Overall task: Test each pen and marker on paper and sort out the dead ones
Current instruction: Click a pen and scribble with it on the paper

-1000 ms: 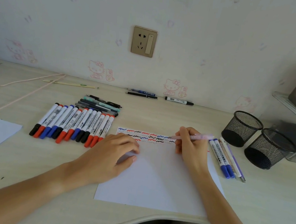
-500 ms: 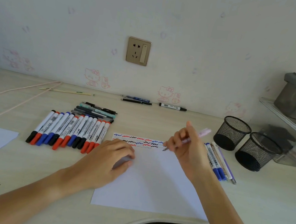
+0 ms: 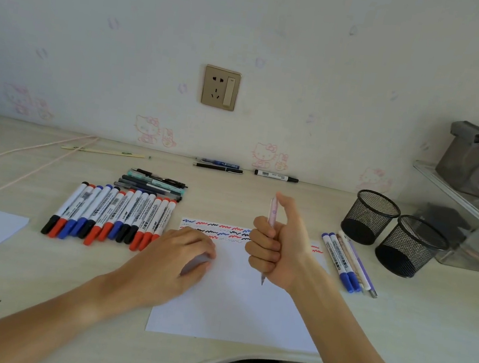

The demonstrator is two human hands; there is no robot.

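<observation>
Fingers [image 3: 263,247] of our right hand [image 3: 279,247] clench a pale pink pen [image 3: 272,216] upright above the white paper sheet [image 3: 234,302]; our left hand [image 3: 179,260] rests flat, relaxed, on it. Farther, a marker row [image 3: 111,216] on the table [image 3: 37,270], two black mesh cups [image 3: 393,232].

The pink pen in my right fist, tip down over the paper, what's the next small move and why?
Probably press the thumb on the pink pen's top to click it, then lay it aside. The right hand grips it upright in a fist above the paper, thumb at the top end, while the left hand rests on the sheet.
</observation>
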